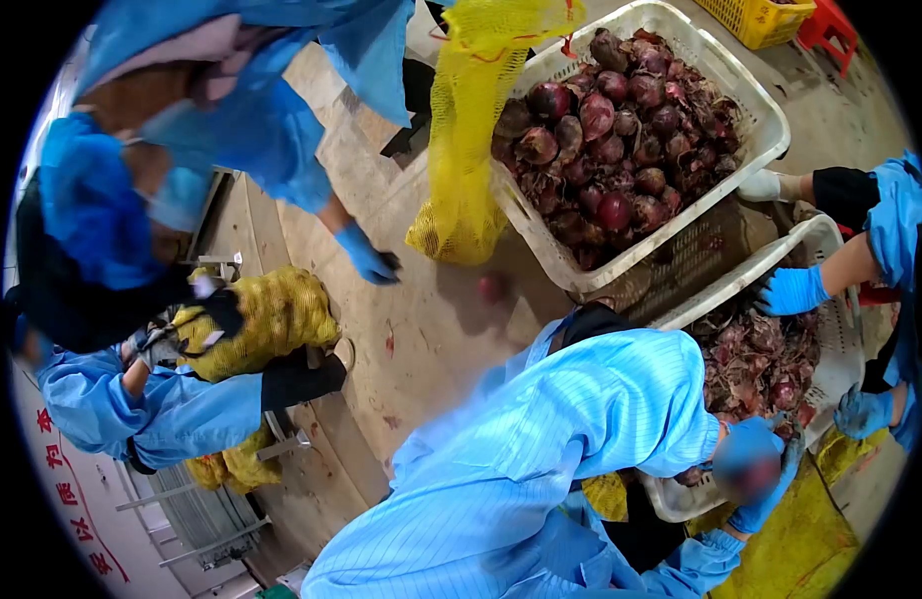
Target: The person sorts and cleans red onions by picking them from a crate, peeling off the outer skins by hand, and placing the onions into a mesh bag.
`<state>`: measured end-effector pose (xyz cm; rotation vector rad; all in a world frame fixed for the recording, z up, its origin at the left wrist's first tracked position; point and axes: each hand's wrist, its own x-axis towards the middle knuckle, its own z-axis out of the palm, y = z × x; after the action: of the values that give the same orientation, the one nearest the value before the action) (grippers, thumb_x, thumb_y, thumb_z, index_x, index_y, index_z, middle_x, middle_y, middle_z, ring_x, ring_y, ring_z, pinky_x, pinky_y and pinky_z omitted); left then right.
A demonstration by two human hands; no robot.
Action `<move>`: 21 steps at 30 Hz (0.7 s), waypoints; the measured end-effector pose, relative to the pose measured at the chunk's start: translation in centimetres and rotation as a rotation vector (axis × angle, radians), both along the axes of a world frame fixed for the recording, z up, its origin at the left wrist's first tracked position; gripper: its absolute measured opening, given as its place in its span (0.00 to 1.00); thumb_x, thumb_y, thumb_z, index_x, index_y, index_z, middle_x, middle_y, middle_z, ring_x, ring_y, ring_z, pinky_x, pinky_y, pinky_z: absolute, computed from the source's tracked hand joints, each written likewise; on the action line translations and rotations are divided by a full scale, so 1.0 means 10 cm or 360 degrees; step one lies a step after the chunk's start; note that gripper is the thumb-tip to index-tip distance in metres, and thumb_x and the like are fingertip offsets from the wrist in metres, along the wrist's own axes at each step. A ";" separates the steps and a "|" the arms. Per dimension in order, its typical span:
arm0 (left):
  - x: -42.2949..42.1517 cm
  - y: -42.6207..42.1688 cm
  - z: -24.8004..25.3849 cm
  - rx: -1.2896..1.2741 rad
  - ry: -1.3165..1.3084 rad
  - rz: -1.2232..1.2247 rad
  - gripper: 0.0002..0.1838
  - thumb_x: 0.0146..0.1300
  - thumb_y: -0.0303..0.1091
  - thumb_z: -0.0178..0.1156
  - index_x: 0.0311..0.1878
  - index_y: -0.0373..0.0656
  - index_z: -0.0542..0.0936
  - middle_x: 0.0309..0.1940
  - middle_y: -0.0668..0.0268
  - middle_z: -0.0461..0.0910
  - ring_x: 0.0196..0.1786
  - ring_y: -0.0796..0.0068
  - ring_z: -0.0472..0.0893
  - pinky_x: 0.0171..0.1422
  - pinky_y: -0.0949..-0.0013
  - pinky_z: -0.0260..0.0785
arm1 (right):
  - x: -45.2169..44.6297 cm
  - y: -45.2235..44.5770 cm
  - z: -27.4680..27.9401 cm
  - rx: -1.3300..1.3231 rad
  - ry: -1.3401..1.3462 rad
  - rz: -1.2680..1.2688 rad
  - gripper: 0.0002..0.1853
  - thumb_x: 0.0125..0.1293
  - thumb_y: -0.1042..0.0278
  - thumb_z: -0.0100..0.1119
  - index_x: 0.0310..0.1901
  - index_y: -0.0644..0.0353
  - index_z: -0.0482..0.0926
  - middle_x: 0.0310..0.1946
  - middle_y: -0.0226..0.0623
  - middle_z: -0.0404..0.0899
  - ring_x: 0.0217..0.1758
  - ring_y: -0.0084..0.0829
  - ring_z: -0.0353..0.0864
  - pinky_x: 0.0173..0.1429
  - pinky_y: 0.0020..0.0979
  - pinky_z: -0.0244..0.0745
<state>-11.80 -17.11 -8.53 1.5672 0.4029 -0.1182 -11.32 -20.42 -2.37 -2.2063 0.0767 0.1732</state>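
My left hand, in a blue glove, is closed at a blurred dark red onion. Beside it my right hand, also gloved, lies close along the same onion, its fingers curving up to the left fingertips. Both hands are over the near end of a white crate with smaller onions and loose brown skins. Striped light blue sleeves cover my arms.
A fuller white crate of red onions stands beyond, next to a yellow mesh bag. One onion is on the floor. Co-workers' gloved hands show at the right and upper left. Another person holds a filled bag.
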 end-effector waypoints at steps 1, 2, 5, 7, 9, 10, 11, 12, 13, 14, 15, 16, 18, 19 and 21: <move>0.02 0.07 0.01 -0.0053 -0.0012 -0.0063 0.21 0.65 0.36 0.55 0.59 0.38 0.68 0.45 0.57 0.72 0.48 0.67 0.73 0.56 0.68 0.65 | 0.00 0.00 -0.01 -0.0003 -0.0002 0.0005 0.24 0.75 0.64 0.40 0.67 0.66 0.64 0.68 0.44 0.65 0.71 0.37 0.62 0.74 0.37 0.55; 0.03 0.15 0.03 -0.0096 -0.0027 -0.0117 0.22 0.65 0.36 0.55 0.59 0.38 0.68 0.46 0.56 0.72 0.48 0.66 0.73 0.55 0.67 0.65 | -0.01 0.00 -0.01 -0.0001 -0.0012 0.0009 0.24 0.75 0.64 0.40 0.67 0.66 0.64 0.68 0.44 0.65 0.71 0.37 0.62 0.74 0.37 0.55; 0.03 0.30 0.05 -0.0189 -0.0052 -0.0270 0.24 0.63 0.36 0.56 0.61 0.39 0.68 0.48 0.54 0.72 0.47 0.64 0.75 0.52 0.66 0.67 | -0.02 0.03 0.02 0.0036 -0.0052 0.0022 0.24 0.75 0.64 0.40 0.67 0.66 0.64 0.68 0.44 0.64 0.71 0.37 0.62 0.74 0.37 0.55; 0.02 0.40 0.04 -0.0249 -0.0073 -0.0371 0.26 0.62 0.36 0.57 0.63 0.40 0.67 0.49 0.52 0.72 0.46 0.62 0.76 0.50 0.65 0.68 | 0.03 0.04 0.10 0.0092 0.0066 0.0060 0.26 0.74 0.61 0.42 0.69 0.65 0.60 0.70 0.44 0.61 0.73 0.38 0.59 0.76 0.38 0.53; 0.06 0.49 0.06 -0.0314 -0.0102 -0.0477 0.28 0.60 0.36 0.57 0.64 0.41 0.67 0.50 0.50 0.73 0.46 0.61 0.77 0.48 0.65 0.69 | 0.02 -0.07 0.00 0.0161 0.0084 0.0055 0.28 0.74 0.60 0.43 0.70 0.65 0.59 0.71 0.44 0.60 0.73 0.38 0.59 0.76 0.39 0.52; 0.07 0.56 0.06 -0.0342 -0.0110 -0.0529 0.29 0.60 0.36 0.58 0.65 0.41 0.67 0.51 0.49 0.73 0.45 0.60 0.77 0.47 0.64 0.70 | -0.03 -0.25 -0.20 0.0196 0.0043 0.0030 0.27 0.74 0.61 0.43 0.70 0.65 0.59 0.71 0.44 0.60 0.73 0.38 0.59 0.76 0.39 0.52; 0.08 0.64 0.05 -0.0374 -0.0120 -0.0587 0.30 0.59 0.36 0.58 0.65 0.42 0.67 0.52 0.49 0.73 0.45 0.59 0.78 0.46 0.64 0.70 | -0.08 -0.45 -0.38 0.0230 0.0000 0.0004 0.27 0.74 0.61 0.43 0.70 0.65 0.59 0.70 0.44 0.60 0.73 0.38 0.59 0.76 0.39 0.51; 0.12 0.70 0.03 -0.0424 -0.0126 -0.0631 0.31 0.59 0.36 0.59 0.66 0.42 0.67 0.52 0.48 0.73 0.45 0.58 0.78 0.45 0.63 0.71 | -0.06 -0.41 -0.33 0.0227 0.0015 0.0016 0.27 0.74 0.62 0.43 0.70 0.65 0.59 0.70 0.44 0.61 0.73 0.38 0.60 0.76 0.39 0.52; 0.15 0.78 0.03 -0.0450 -0.0130 -0.0691 0.31 0.58 0.36 0.59 0.67 0.42 0.67 0.53 0.47 0.73 0.44 0.57 0.78 0.44 0.63 0.72 | -0.02 -0.29 -0.22 0.0220 0.0027 0.0022 0.26 0.74 0.62 0.43 0.70 0.65 0.60 0.70 0.44 0.61 0.72 0.38 0.60 0.76 0.39 0.53; 0.17 0.87 0.02 -0.0487 -0.0133 -0.0742 0.32 0.57 0.36 0.59 0.67 0.43 0.67 0.53 0.46 0.73 0.44 0.57 0.79 0.43 0.63 0.72 | 0.00 -0.19 -0.12 0.0208 0.0034 0.0021 0.26 0.74 0.63 0.43 0.70 0.65 0.60 0.69 0.43 0.61 0.72 0.37 0.61 0.76 0.39 0.53; 0.19 0.91 -0.01 -0.0516 -0.0144 -0.0795 0.33 0.57 0.37 0.60 0.68 0.43 0.67 0.54 0.45 0.73 0.44 0.56 0.79 0.42 0.62 0.73 | -0.02 -0.14 -0.09 0.0321 0.0018 -0.0016 0.26 0.75 0.63 0.42 0.69 0.65 0.60 0.69 0.43 0.62 0.72 0.37 0.61 0.75 0.38 0.54; 0.22 0.92 -0.04 -0.0559 -0.0156 -0.0840 0.34 0.56 0.37 0.60 0.69 0.44 0.67 0.55 0.44 0.74 0.43 0.55 0.80 0.41 0.62 0.73 | -0.04 -0.11 -0.08 0.0434 -0.0003 -0.0052 0.25 0.75 0.63 0.42 0.69 0.65 0.60 0.69 0.43 0.62 0.71 0.36 0.62 0.75 0.38 0.55; 0.23 0.97 -0.07 -0.0729 -0.0167 -0.0880 0.35 0.57 0.36 0.60 0.70 0.44 0.66 0.56 0.45 0.74 0.44 0.56 0.80 0.43 0.63 0.74 | -0.07 -0.09 -0.07 0.0640 0.0014 -0.0192 0.25 0.74 0.62 0.42 0.69 0.65 0.61 0.68 0.43 0.64 0.70 0.35 0.63 0.74 0.37 0.57; 0.25 0.99 -0.07 -0.0848 -0.0156 -0.0887 0.34 0.58 0.35 0.59 0.70 0.44 0.66 0.57 0.46 0.73 0.44 0.59 0.80 0.45 0.64 0.73 | -0.08 -0.08 -0.07 0.0736 0.0058 -0.0294 0.25 0.74 0.62 0.43 0.68 0.65 0.62 0.67 0.43 0.65 0.69 0.34 0.64 0.73 0.36 0.58; 0.31 1.14 0.27 -0.1150 0.0134 -0.0782 0.33 0.60 0.35 0.58 0.70 0.43 0.64 0.57 0.48 0.74 0.45 0.63 0.80 0.50 0.66 0.73 | -0.05 -0.07 -0.04 0.0891 0.0119 -0.0375 0.25 0.73 0.61 0.45 0.66 0.65 0.65 0.65 0.42 0.67 0.67 0.34 0.66 0.71 0.35 0.60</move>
<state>-8.72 -5.69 -5.84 0.9143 0.0128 -0.6388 -11.81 -21.14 -2.73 -1.6181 0.2925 0.1262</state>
